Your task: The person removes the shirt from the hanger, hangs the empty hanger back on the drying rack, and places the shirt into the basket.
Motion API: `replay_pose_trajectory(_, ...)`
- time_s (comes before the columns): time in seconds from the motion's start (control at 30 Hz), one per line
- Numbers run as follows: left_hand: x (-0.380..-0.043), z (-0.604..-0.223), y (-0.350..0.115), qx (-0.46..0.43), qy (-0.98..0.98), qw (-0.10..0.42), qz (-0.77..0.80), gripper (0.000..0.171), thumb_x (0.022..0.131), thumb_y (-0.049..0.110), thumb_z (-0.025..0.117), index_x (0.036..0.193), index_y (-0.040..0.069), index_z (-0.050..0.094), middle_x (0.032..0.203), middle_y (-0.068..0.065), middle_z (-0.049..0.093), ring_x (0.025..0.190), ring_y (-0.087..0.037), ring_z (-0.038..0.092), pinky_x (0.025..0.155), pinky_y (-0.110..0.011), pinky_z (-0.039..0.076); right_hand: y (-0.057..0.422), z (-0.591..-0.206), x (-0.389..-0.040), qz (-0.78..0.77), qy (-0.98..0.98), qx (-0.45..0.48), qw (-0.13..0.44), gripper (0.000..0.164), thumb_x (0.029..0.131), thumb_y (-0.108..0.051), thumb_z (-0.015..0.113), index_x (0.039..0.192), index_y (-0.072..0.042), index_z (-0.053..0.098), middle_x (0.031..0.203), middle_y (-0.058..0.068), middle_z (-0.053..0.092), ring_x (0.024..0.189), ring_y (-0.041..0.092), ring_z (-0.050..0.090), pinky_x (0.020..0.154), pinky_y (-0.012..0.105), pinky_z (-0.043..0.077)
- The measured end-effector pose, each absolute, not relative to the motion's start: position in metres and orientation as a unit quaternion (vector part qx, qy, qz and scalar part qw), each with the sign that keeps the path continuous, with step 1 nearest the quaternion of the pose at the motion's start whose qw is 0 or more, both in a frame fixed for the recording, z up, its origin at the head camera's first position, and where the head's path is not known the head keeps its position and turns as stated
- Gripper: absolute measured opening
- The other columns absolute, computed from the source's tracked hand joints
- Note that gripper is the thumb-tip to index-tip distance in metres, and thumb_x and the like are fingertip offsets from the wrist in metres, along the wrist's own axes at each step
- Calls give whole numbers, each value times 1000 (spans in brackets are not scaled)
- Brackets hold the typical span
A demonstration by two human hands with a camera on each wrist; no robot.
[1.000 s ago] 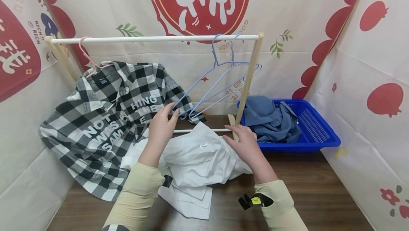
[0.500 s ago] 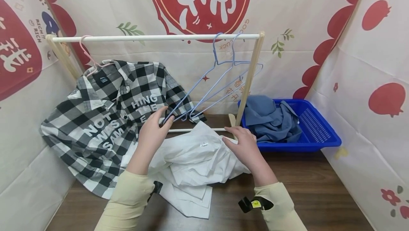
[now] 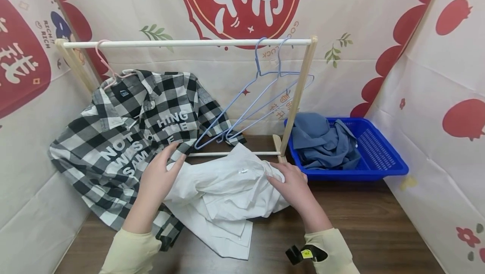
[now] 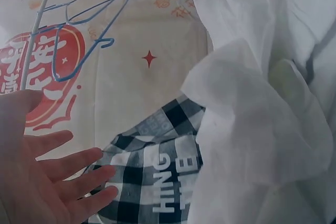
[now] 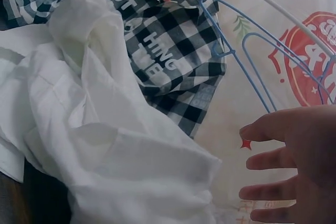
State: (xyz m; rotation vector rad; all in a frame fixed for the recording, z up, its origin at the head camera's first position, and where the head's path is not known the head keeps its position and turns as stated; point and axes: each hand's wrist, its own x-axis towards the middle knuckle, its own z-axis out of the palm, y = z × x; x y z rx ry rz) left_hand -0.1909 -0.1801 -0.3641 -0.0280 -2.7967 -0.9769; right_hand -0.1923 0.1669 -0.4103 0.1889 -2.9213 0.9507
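A crumpled white garment [image 3: 227,190] lies on the table between both hands. My left hand [image 3: 158,180] is at its left edge, in front of the black-and-white checked shirt [image 3: 125,135]. In the left wrist view the left hand's fingers [image 4: 79,187] are spread, with nothing between them. At the garment's right side is my right hand [image 3: 291,183], thumb and fingers apart. The right wrist view shows the right fingers [image 5: 270,187] straight, beside the white cloth [image 5: 152,166]. Two blue hangers [image 3: 242,93] hang from the rack near its right post.
The rack's white bar [image 3: 182,43] runs across the back, with a lower rod [image 3: 242,153]. A pink hanger [image 3: 104,61] carries the checked shirt at the left. On the right, a blue basket [image 3: 382,147] holds a blue-grey garment [image 3: 326,143]. Printed cloth walls [image 3: 341,9] surround the table [image 3: 341,206].
My left hand has moved away from the lower left ends of the blue hangers, leftward and toward me. My right hand has shifted slightly downward, closer over the white garment's right side.
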Motion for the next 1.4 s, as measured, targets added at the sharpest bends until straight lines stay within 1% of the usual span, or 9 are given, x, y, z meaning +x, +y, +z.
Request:
replay_pose_trajectory(0.23,-174,-375,-193,-3,-944,101,-315,61,101,52,39,147,11,41,146,-17,45,131,-39,42,102,-59,34,163,-423,-191,309,-949,56,32,49,91,-32,65,134,-9,59,134,17,54,127,40,39,98,61,27)
replay_pose_trajectory(0.33,-167,-380,-196,7,-944,98,-314,60,102,50,39,146,10,41,145,-19,45,131,-40,41,102,-60,33,152,-423,-190,319,-943,79,50,48,90,-31,67,132,-8,61,133,16,55,127,39,41,99,60,28)
replay_pose_trajectory(0.5,-157,-386,-201,28,-945,86,-316,62,102,52,37,147,9,40,146,-19,44,131,-40,40,103,-60,32,125,-422,-188,343,-926,137,84,42,90,-25,69,126,-6,64,127,14,59,124,35,46,101,57,33)
replay_pose_trajectory(0.67,-148,-389,-207,49,-944,80,-318,61,102,51,36,146,9,41,144,-19,45,130,-40,42,102,-61,32,93,-425,-186,339,-920,184,73,39,90,-23,68,126,-8,64,123,10,60,122,31,48,100,55,33)
replay_pose_trajectory(0.87,-142,-395,-211,67,-939,82,-328,59,102,50,36,146,10,41,143,-19,47,129,-40,44,102,-62,32,59,-424,-187,308,-920,234,52,39,91,-28,65,127,-11,64,121,8,60,118,29,50,98,53,34)
replay_pose_trajectory(1.03,-140,-400,-212,80,-937,89,-327,55,103,45,37,145,9,43,141,-22,48,123,-43,49,98,-60,38,34,-423,-185,257,-925,275,41,41,92,-33,63,129,-14,63,122,5,60,117,26,51,97,49,37)
replay_pose_trajectory(1.13,-139,-401,-212,87,-937,92,-327,55,103,44,37,144,9,44,140,-23,47,122,-43,50,96,-60,39,18,-424,-184,228,-927,294,39,41,93,-34,63,130,-17,63,124,3,59,118,24,51,97,47,38)
replay_pose_trajectory(1.23,-139,-401,-212,87,-935,98,-330,54,103,44,37,143,9,45,140,-24,47,124,-42,48,96,-60,39,3,-424,-183,210,-927,309,45,44,91,-34,64,133,-18,61,130,4,56,122,24,48,99,46,37)
replay_pose_trajectory(1.4,-138,-402,-211,93,-933,101,-334,52,103,42,39,142,8,46,139,-23,49,122,-42,50,94,-59,42,-19,-427,-182,165,-926,333,70,52,89,-37,65,137,-19,56,140,4,49,130,23,42,103,47,35)
